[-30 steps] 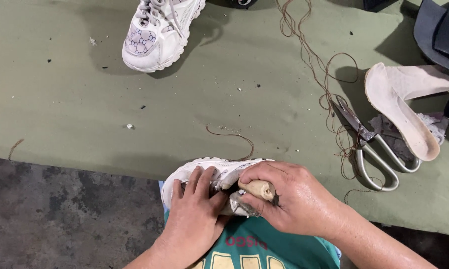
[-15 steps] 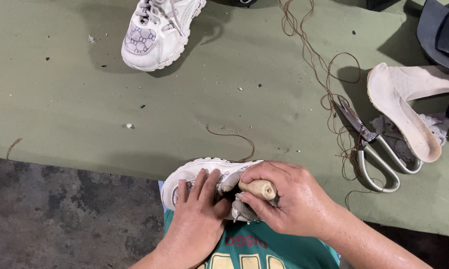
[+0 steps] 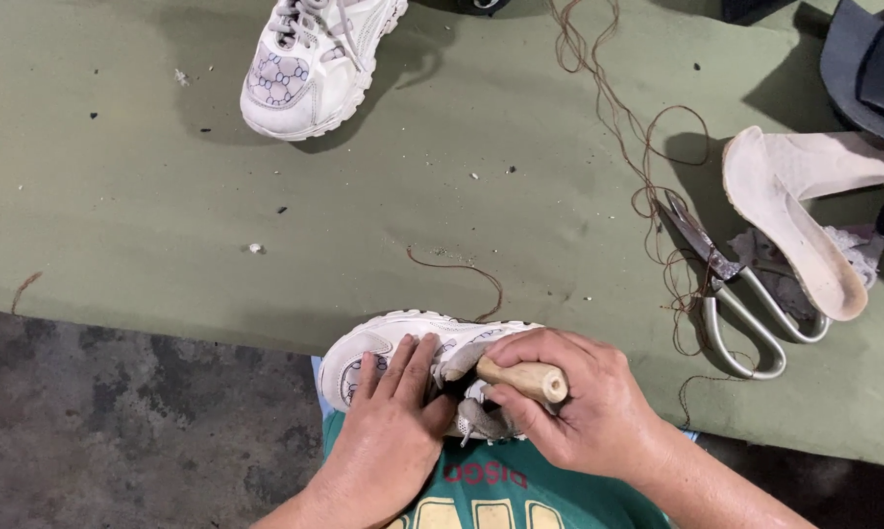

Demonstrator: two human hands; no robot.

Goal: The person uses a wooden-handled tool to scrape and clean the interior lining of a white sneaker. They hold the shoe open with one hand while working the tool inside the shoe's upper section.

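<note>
A white sneaker [image 3: 388, 338] lies on my lap at the near edge of the green table [image 3: 148, 225]. My left hand [image 3: 393, 426] lies flat on its side with the fingers spread and pins it down. My right hand [image 3: 584, 407] is closed around a tool with a pale wooden handle [image 3: 525, 377], whose tip is hidden down in the shoe opening. A short piece of brown thread [image 3: 466, 274] lies on the table just beyond the shoe.
A second white sneaker [image 3: 315, 64] stands at the far edge. Large metal scissors [image 3: 741, 304] lie at the right among tangled brown thread [image 3: 638, 147]. Beside them are a white insole [image 3: 790, 220] and a dark sole piece [image 3: 868, 69]. Grey concrete floor [image 3: 99, 421] shows at lower left.
Both hands have shifted slightly on the shoe; the wooden handle shows a little more between my right fingers. Everything on the table has stayed put.
</note>
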